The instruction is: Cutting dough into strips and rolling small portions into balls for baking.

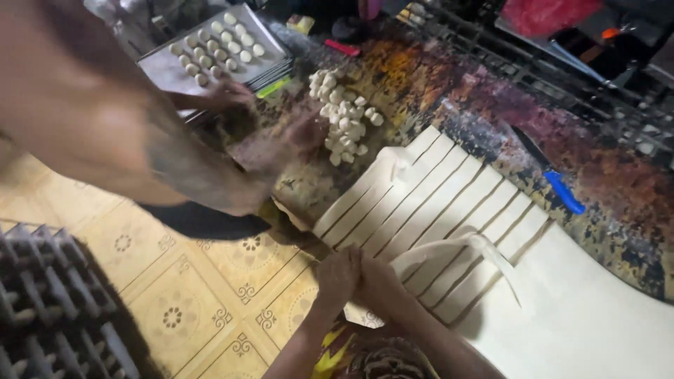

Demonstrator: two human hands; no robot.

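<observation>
My left hand [337, 275] and my right hand [382, 282] are pressed together at the near edge of the mottled counter [491, 105]. Both are closed on the end of one pale dough strip [449, 247], which lifts off the surface and arcs to the right. It comes from a flat dough sheet cut into several long strips [428, 196]. The uncut part of the sheet [590, 316] lies to the right. A pile of small dough pieces [344, 112] sits beyond the strips.
A bare-torsoed co-worker leans in from the left, with one blurred hand [281, 144] by the pile and the other [235, 95] at a tray of dough balls [168, 70]. A blue-handled knife [562, 191] lies on the counter. A dark crate [49, 309] stands on the tiled floor [196, 295].
</observation>
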